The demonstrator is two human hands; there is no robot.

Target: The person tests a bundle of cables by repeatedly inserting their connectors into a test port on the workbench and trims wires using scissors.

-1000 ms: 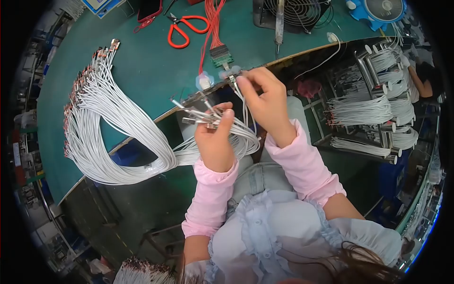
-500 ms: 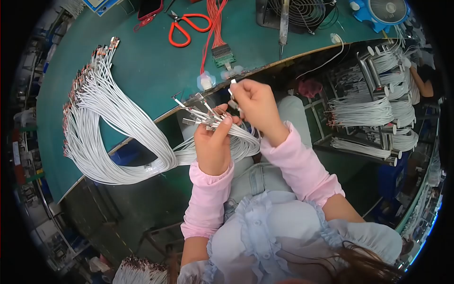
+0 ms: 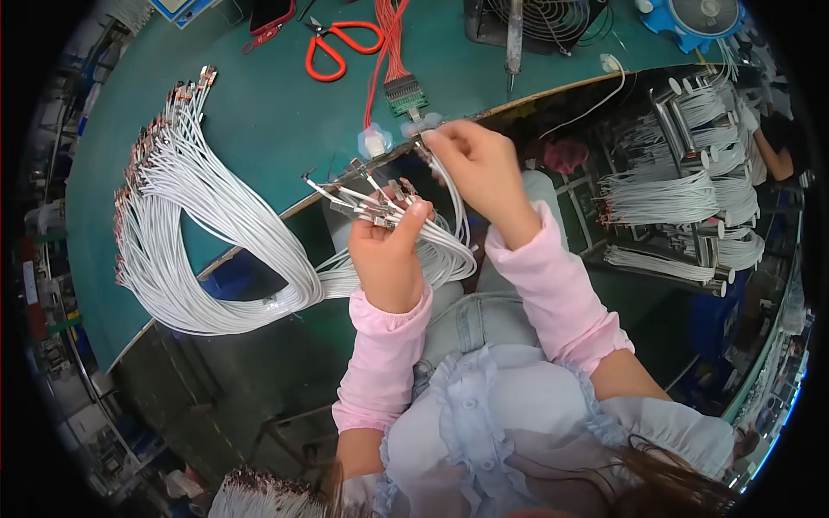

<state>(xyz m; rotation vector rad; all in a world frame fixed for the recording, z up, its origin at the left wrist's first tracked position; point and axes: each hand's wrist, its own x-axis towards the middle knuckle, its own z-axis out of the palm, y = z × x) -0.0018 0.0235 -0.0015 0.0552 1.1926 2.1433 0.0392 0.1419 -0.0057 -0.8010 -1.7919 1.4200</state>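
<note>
My left hand point(image 3: 386, 263) is closed around the loose ends of a bundle of white cables point(image 3: 250, 237), their metal-tipped plugs fanned out past the thumb. Pinched between the fingers of my right hand point(image 3: 484, 173) is one white cable point(image 3: 449, 177), held at its end by the table edge. That end lies close to a small green circuit board point(image 3: 406, 97) with red wires point(image 3: 392, 43); my fingers partly cover it, so I cannot tell if they touch. A white connector point(image 3: 374, 142) sits on the edge just left of there.
Red-handled scissors point(image 3: 326, 65) and a pen-like tool point(image 3: 515, 43) lie on the green table point(image 3: 242, 112). At the back stand a fan point(image 3: 544, 22) and a blue round device point(image 3: 698, 17). More white cables hang on a rack point(image 3: 669, 203) at right, beside another person's arm point(image 3: 771, 155).
My right hand has moved up and slightly left toward the green board, drawing a white cable out from the bundle. My left hand has stayed almost in place, still gripping the bundle.
</note>
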